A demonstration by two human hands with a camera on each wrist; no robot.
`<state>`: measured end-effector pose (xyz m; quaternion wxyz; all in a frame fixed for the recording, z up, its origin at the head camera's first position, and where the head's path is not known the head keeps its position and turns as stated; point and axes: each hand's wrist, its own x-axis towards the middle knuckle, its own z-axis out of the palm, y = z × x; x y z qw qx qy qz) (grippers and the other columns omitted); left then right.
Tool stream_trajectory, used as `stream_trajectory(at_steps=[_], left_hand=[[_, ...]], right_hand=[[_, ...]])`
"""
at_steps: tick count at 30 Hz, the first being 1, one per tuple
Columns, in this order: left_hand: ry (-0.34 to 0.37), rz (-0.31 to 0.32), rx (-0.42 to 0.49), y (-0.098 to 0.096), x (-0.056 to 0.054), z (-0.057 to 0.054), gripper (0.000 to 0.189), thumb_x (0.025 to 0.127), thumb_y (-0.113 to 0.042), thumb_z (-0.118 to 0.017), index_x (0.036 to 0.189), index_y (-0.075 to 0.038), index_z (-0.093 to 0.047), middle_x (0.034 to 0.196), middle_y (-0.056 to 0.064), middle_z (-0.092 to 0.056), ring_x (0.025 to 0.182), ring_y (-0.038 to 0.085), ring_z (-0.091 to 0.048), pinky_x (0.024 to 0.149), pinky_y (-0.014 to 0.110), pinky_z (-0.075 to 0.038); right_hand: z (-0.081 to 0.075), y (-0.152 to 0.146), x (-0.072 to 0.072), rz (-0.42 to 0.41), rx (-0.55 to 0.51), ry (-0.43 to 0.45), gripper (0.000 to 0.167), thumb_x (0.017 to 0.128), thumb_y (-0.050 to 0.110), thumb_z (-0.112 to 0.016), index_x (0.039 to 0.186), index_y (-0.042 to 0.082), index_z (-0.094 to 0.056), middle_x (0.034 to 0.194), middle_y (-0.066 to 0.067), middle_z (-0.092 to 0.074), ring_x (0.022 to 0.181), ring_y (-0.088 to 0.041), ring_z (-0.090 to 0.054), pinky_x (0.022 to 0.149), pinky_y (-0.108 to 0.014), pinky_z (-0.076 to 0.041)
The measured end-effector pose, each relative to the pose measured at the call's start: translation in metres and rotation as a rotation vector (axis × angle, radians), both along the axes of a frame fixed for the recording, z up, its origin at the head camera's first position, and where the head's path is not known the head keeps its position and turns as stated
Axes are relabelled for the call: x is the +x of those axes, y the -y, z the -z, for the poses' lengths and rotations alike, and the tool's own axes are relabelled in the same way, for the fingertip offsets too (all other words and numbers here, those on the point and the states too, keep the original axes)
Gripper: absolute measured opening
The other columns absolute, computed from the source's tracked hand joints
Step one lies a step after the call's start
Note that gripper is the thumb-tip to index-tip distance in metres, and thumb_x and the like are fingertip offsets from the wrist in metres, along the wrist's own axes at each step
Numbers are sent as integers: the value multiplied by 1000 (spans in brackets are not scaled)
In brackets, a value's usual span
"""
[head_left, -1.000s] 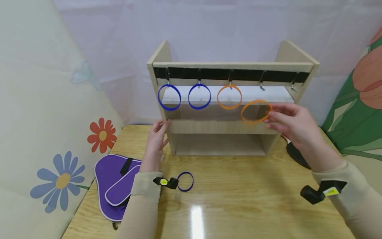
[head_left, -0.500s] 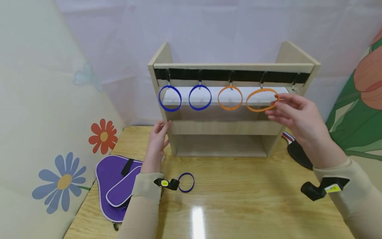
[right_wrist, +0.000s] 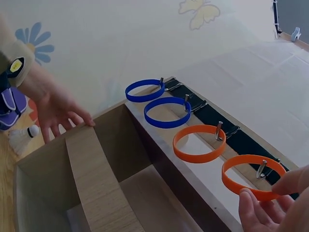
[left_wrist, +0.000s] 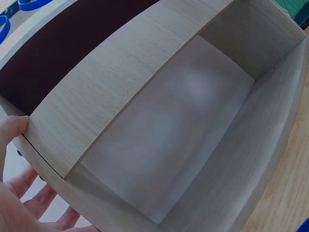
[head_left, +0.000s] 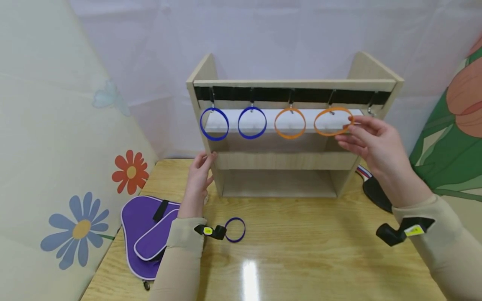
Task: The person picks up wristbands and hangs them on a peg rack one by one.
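A wooden shelf unit (head_left: 284, 161) stands upright, with a row of metal hooks on a black strip. My right hand (head_left: 380, 146) pinches the right edge of an orange ring (right_wrist: 226, 176) between thumb and fingers. In the right wrist view, the hook's upturned tip shows inside that ring. To its left another orange ring (head_left: 290, 137) and two blue rings, the inner one (head_left: 252, 137) and the outer one (head_left: 214, 139), hang on hooks. My left hand (head_left: 197, 177) holds the shelf's left side board, thumb on the front edge, fingers along the outside.
A bare hook (head_left: 371, 111) is at the row's right end. One blue ring (head_left: 244, 230) lies on the wooden table (head_left: 320, 251). At left lies a purple bag (head_left: 137, 217); a black paddle (head_left: 376, 194) is at right. A shuttlecock (right_wrist: 20, 140) sits beside the shelf.
My right hand has lifted the orange ring up and to the right, from below the fourth hook to around its tip. My left hand stays on the side board.
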<state>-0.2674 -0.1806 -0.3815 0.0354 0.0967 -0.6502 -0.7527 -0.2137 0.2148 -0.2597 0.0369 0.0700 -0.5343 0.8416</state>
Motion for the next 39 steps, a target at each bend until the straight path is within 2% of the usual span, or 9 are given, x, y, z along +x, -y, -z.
stream_trajectory(at_steps=[4,12,20,27,31,34,39], left_hand=[[-6,-7,8,-1,0,0,23,96,-35,-63,117,-26,-58,144,6,-48,132,23,-45,113,53,-37],[-5,-9,2,0,0,-1,21,97,-36,-62,116,-28,-58,144,6,-48,133,23,-45,112,53,-37],[-1,-7,11,0,0,-1,22,97,-36,-63,116,-27,-59,145,5,-49,134,21,-45,113,52,-37],[7,-2,2,0,2,-2,26,97,-36,-63,120,-25,-57,147,6,-48,136,23,-44,113,53,-36],[11,3,2,0,1,-1,23,97,-36,-62,117,-26,-58,148,7,-47,137,24,-43,113,52,-36],[9,2,-1,-1,1,-1,21,97,-35,-62,116,-27,-58,148,6,-48,137,23,-44,113,52,-37],[3,-8,1,-1,2,-3,24,97,-35,-62,118,-26,-58,146,5,-49,135,22,-44,113,53,-36]], right_hand=[[2,0,-3,39,73,29,23,89,6,-71,110,3,-62,94,-6,-72,73,-20,-74,68,-29,-61],[4,1,-8,26,162,57,26,91,10,-70,115,5,-59,96,-2,-69,74,-19,-74,69,-30,-61],[6,5,-10,5,181,77,29,92,9,-68,118,4,-57,95,-4,-69,76,-20,-74,71,-31,-61],[10,4,-9,-52,109,93,25,90,5,-71,114,6,-63,97,-6,-72,78,-23,-74,71,-33,-61],[15,4,-7,-83,98,78,27,91,4,-69,116,5,-60,99,-5,-73,80,-22,-74,72,-32,-61],[20,4,-6,-99,117,80,31,91,5,-69,119,6,-57,102,-3,-72,82,-21,-74,74,-31,-61],[30,7,-7,-115,161,94,26,92,5,-68,117,7,-59,98,-1,-72,83,-19,-74,75,-30,-61]])
